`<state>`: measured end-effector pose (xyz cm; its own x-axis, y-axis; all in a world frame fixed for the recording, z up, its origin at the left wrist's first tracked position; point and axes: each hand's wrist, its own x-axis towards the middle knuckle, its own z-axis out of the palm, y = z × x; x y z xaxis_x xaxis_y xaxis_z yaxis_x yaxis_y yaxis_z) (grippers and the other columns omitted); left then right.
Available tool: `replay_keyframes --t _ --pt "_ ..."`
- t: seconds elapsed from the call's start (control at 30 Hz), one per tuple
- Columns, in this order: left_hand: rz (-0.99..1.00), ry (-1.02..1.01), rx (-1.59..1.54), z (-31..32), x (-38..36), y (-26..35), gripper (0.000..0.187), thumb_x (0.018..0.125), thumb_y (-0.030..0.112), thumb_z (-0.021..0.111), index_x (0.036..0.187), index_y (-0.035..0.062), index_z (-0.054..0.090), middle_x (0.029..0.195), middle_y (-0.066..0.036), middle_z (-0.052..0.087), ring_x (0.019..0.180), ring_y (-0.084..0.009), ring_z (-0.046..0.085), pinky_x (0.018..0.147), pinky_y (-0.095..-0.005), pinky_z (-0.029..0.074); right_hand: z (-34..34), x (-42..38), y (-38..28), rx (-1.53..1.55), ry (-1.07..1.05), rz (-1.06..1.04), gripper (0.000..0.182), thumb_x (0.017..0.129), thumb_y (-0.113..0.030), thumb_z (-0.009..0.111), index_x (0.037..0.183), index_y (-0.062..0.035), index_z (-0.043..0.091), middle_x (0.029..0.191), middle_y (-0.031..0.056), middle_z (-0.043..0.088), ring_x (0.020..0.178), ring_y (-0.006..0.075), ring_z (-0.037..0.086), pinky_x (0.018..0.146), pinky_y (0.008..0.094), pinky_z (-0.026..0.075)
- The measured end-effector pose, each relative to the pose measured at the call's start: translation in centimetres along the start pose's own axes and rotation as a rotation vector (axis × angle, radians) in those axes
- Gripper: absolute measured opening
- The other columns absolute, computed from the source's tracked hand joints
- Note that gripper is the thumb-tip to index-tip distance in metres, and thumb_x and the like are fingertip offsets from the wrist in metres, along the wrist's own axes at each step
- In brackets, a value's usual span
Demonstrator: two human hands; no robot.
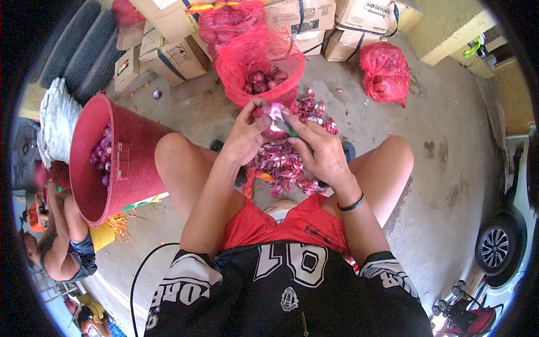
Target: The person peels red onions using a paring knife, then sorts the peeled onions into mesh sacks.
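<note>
You are pinching a small red onion (275,116) between the fingertips of both hands, above the floor between your knees. Your left hand (245,136) is closing on its left side with thumb and fingers pressed to the skin, and your right hand (318,150) is gripping it from the right; something green, perhaps a small knife handle, is showing in this hand, but I cannot tell surely. Just under your hands a pile of purple onion peels (283,163) is lying on the concrete floor (438,185). Just beyond, an open red mesh sack (259,70) is holding unpeeled onions. At your left, a tilted red bucket (120,163) is holding more onions.
</note>
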<state>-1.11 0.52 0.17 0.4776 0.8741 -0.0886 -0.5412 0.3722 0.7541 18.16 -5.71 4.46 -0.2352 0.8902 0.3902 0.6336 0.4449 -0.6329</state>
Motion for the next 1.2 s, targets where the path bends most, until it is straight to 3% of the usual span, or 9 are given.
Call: replay_keyframes --t 0.17,0.27,0.4,0.5,0.9,0.93,1.03,1.1,1.2 --pt "-0.03 -0.035 0.003 0.0 -0.1 0.1 0.055 0.081 0.035 0.075 0.121 0.0096 0.046 0.12 -0.009 0.06 0.111 -0.0231 0.061 0.094 -0.0388 0.052 -0.5 -0.2 -0.1 -0.013 -0.044 0.033 0.047 0.087 -0.01 0.064 0.133 -0.009 0.056 0.078 0.0132 0.055 0.065 0.0261 0.057 0.064 0.034 0.049" --pt "-0.041 -0.042 -0.034 -0.1 -0.1 0.2 0.052 0.082 0.027 0.076 0.121 0.0099 0.047 0.122 -0.01 0.059 0.114 -0.0235 0.059 0.095 -0.0394 0.052 1.2 -0.5 1.6 0.306 0.121 -0.1 0.043 0.093 -0.014 0.059 0.135 -0.0049 0.053 0.073 0.0059 0.052 0.06 0.0148 0.051 0.057 0.0289 0.044" --pt "-0.035 -0.06 -0.075 0.4 -0.3 0.8 0.053 0.079 0.017 0.076 0.122 0.0104 0.047 0.125 -0.009 0.058 0.115 -0.0237 0.058 0.096 -0.0394 0.051 1.3 -1.3 0.8 0.928 -0.045 0.308 0.043 0.102 -0.022 0.048 0.141 -0.0049 0.046 0.075 -0.0039 0.047 0.059 0.0044 0.039 0.052 0.0202 0.033" --pt "-0.027 -0.122 -0.107 0.7 -0.3 1.0 0.056 0.077 0.016 0.078 0.124 0.0097 0.047 0.13 -0.009 0.054 0.116 -0.0247 0.058 0.098 -0.0406 0.05 0.7 -1.0 0.4 1.123 0.024 0.457 0.041 0.1 -0.02 0.052 0.138 -0.0033 0.05 0.08 -0.0042 0.052 0.065 0.0044 0.044 0.058 0.0194 0.037" --pt "0.0 -0.061 -0.025 0.6 0.3 0.2 0.069 0.08 0.006 0.073 0.139 0.0077 0.038 0.133 -0.011 0.051 0.119 -0.0272 0.056 0.101 -0.0459 0.048 -0.1 -1.0 1.4 1.061 0.03 0.387 0.041 0.101 -0.017 0.049 0.14 -0.0063 0.049 0.069 -0.006 0.044 0.06 0.0043 0.04 0.052 0.0198 0.035" --pt "0.006 -0.072 -0.035 0.6 0.3 0.4 0.069 0.079 0.005 0.073 0.139 0.0077 0.038 0.133 -0.011 0.051 0.119 -0.0272 0.056 0.101 -0.0458 0.048 -0.6 -1.2 2.0 1.053 0.056 0.445 0.041 0.101 -0.017 0.049 0.14 -0.0066 0.049 0.085 -0.0031 0.058 0.063 0.0034 0.044 0.053 0.0187 0.037" --pt "-0.022 -0.069 -0.063 -0.4 0.2 0.3 0.071 0.078 0.003 0.074 0.139 0.0076 0.038 0.133 -0.012 0.051 0.119 -0.0272 0.056 0.101 -0.0453 0.048 -0.8 -0.8 3.1 1.075 0.25 0.566 0.041 0.101 -0.018 0.049 0.14 -0.0069 0.048 0.114 0.0008 0.061 0.066 0.0023 0.043 0.053 0.0173 0.037" --pt "-0.036 -0.082 -0.101 -0.4 0.2 0.3 0.069 0.079 0.0 0.072 0.139 0.0063 0.037 0.132 -0.013 0.052 0.118 -0.0268 0.057 0.099 -0.0434 0.05 -0.5 -0.7 4.3 0.96 0.275 0.51 0.043 0.102 -0.021 0.048 0.143 -0.0078 0.044 0.096 0.0004 0.053 0.076 0.0053 0.045 0.066 0.0201 0.037" --pt "-0.016 -0.095 -0.165 0.6 -0.1 0.9 0.062 0.082 -0.004 0.067 0.137 0.0035 0.038 0.129 -0.013 0.054 0.116 -0.0263 0.058 0.096 -0.0402 0.053 -0.6 -0.7 3.8 0.991 0.337 0.631 0.042 0.102 -0.018 0.047 0.142 -0.0033 0.045 0.137 0.0095 0.052 0.118 0.0138 0.051 0.102 0.0287 0.039"
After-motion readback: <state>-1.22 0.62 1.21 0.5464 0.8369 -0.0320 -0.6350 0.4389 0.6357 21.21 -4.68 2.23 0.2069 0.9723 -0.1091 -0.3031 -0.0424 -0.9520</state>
